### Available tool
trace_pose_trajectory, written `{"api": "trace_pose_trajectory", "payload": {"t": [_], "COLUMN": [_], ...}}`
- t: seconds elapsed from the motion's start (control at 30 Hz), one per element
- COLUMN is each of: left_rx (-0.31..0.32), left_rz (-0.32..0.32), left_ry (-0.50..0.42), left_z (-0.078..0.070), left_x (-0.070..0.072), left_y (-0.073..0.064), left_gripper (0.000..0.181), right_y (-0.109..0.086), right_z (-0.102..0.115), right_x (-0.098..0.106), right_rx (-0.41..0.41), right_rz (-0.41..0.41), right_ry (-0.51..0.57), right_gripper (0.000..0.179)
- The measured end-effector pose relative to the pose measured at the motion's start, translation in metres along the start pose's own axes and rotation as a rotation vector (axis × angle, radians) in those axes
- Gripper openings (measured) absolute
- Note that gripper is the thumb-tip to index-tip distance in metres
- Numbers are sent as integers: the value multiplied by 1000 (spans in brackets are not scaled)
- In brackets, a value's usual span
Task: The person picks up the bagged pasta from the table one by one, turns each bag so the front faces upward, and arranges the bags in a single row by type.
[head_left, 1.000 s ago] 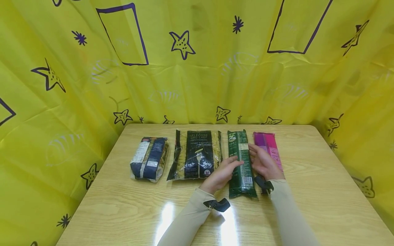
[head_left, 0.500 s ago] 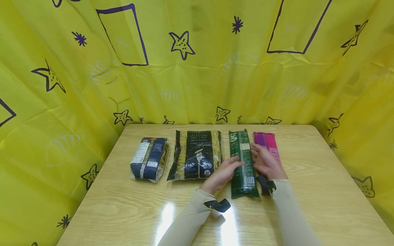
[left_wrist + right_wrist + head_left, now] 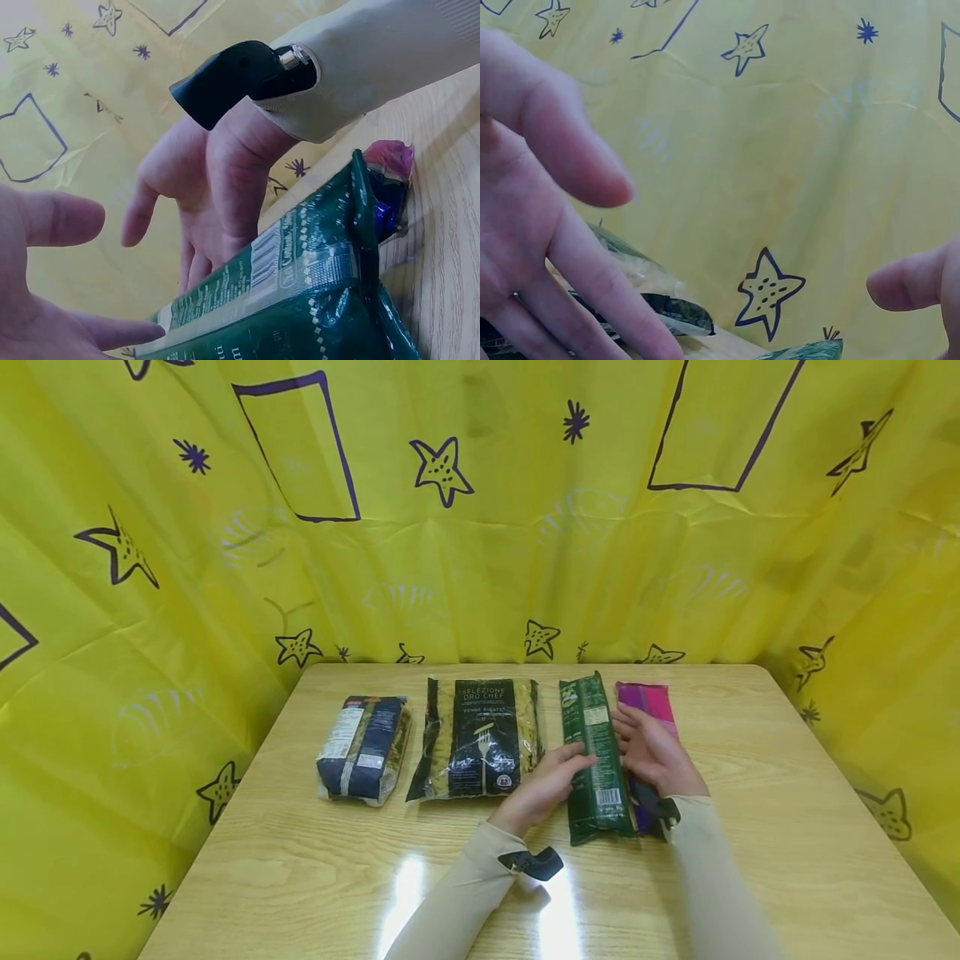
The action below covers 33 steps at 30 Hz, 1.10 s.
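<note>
Slightly but clearly, in the head view, the green packet (image 3: 600, 781) has shifted toward the right edge of the bench (image 3: 300, 877) and slants more, its near end swung rightward; this widens the gap to the penne bag (image 3: 483, 743) and narrows that to the pink-and-purple packet (image 3: 660, 703). The left hand (image 3: 542, 787) has its fingers spread over the green packet's left side. The right hand (image 3: 654, 752) lies along the other side, fingers loosely extended, covering the pink-and-purple packet's middle and crowding that side. A blue packet (image 3: 378, 739) sits nearest the bench's left edge; a yellow curtain (image 3: 480, 577) rises beyond the far edge. The left wrist view shows the left thumb well away from a straight finger meeting the green packet; the right fingertips are hidden, so their contact cannot be told. From the right wrist, the green packet's far tip shows between the hands.
</note>
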<state>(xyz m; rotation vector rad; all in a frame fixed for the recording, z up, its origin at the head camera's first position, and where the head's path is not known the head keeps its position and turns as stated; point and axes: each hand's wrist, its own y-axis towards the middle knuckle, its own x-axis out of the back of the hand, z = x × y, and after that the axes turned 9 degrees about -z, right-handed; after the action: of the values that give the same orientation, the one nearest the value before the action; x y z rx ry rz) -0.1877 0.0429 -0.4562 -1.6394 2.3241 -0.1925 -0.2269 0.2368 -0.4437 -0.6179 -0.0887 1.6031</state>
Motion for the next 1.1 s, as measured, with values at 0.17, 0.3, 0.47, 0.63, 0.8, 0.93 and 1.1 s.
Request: {"api": "trace_pose_trajectory", "payload": {"t": [0.17, 0.3, 0.47, 0.63, 0.8, 0.93, 1.1], "left_rx": [-5, -1, 7, 6, 2, -6, -23], "left_rz": [3, 9, 18, 18, 29, 35, 0], "left_ry": [3, -1, -9, -13, -29, -72, -113], "left_z": [0, 1, 2, 3, 3, 3, 5], "left_x": [-1, -2, -3, -4, -5, -6, -8], "left_y": [0, 0, 1, 1, 0, -1, 0], "left_gripper": [69, 71, 71, 72, 73, 73, 75], "right_y": [-3, -4, -4, -6, -11, -15, -20], "right_z": [3, 4, 6, 8, 12, 14, 15], "right_x": [0, 1, -1, -2, -5, -11, -20], "right_rx": [12, 19, 24, 32, 34, 52, 78], "right_rz": [11, 6, 13, 13, 10, -3, -21], "right_ry": [-1, 14, 10, 2, 1, -24, -44], "right_gripper": [76, 75, 76, 77, 77, 75, 75]}}
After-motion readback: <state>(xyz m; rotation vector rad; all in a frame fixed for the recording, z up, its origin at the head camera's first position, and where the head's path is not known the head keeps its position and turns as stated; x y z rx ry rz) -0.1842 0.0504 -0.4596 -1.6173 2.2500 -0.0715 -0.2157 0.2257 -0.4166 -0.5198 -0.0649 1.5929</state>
